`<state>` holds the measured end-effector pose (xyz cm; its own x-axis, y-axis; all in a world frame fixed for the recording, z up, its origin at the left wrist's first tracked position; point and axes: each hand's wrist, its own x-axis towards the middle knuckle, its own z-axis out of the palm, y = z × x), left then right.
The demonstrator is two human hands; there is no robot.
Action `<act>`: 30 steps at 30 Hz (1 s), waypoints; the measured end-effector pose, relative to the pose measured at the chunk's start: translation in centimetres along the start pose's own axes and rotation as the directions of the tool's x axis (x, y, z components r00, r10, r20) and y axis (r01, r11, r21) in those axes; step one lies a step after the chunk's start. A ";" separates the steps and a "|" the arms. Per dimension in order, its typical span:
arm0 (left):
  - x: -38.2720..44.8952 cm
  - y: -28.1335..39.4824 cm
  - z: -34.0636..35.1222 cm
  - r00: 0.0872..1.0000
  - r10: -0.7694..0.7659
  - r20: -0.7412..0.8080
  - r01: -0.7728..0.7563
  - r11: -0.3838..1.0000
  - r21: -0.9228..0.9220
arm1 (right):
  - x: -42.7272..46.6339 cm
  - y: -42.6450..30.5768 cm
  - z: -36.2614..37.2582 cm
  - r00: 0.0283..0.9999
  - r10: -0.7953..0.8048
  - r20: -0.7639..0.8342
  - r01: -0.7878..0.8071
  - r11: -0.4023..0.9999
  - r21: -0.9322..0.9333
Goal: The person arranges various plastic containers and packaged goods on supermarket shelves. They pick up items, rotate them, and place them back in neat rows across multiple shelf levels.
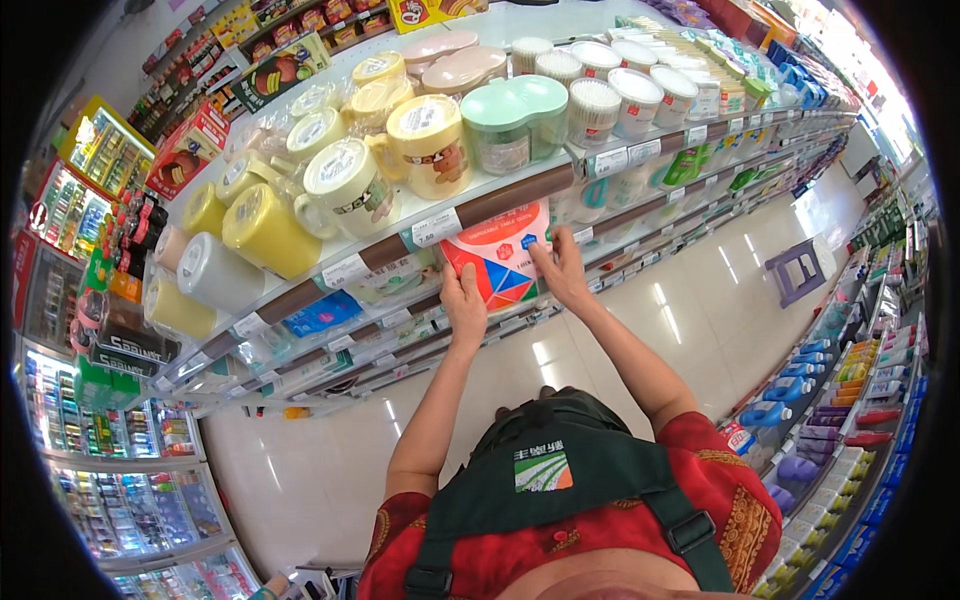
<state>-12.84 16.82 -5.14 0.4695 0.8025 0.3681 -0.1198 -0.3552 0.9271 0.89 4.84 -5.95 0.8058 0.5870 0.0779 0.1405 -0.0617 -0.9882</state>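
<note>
Both hands hold a flat red, white and blue packet of disposable table cloth (pixel 504 259) at the front of the shelf, just under the top shelf's brown edge. My left hand (pixel 465 301) grips its lower left side, thumb on the front. My right hand (pixel 562 268) is on its right side, with the thumb on the printed face. Above the packet, the top shelf holds lidded mugs with cartoon bears (pixel 429 146), a mint-green lidded container (pixel 515 124) and round tubs of cotton swabs (pixel 594 112). A blue packet (pixel 322 313) lies on the shelf below, left of my left hand.
Yellow and grey wrapped cups (pixel 274 231) stand at the top shelf's left end. A purple and white stool (pixel 796 274) is on the tiled aisle floor. Shelves with blue bottles (pixel 787 388) run along the right; drinks coolers (pixel 135 465) stand at left. Part of another person's hand (pixel 276 585) shows bottom left.
</note>
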 end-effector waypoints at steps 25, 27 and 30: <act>4.2 -3.3 1.1 0.994 0.019 0.110 -0.055 0.941 0.333 | 4.9 -1.1 0.9 0.905 -0.409 0.117 0.422 0.828 -0.370; 4.4 -3.3 1.6 0.995 -0.036 0.091 0.002 0.935 0.354 | 5.1 -0.7 1.0 0.919 -0.378 0.111 0.391 0.841 -0.374; 4.1 -3.8 1.3 0.997 -0.023 0.075 -0.002 0.949 0.314 | 4.6 -1.4 0.4 0.835 -0.545 0.071 0.531 0.767 -0.360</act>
<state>-9.37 20.82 -7.26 0.5368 0.7722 0.3401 0.1603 -0.4890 0.8574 4.19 7.98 -4.27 0.5559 0.5812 0.5943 0.7430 -0.0267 -0.6688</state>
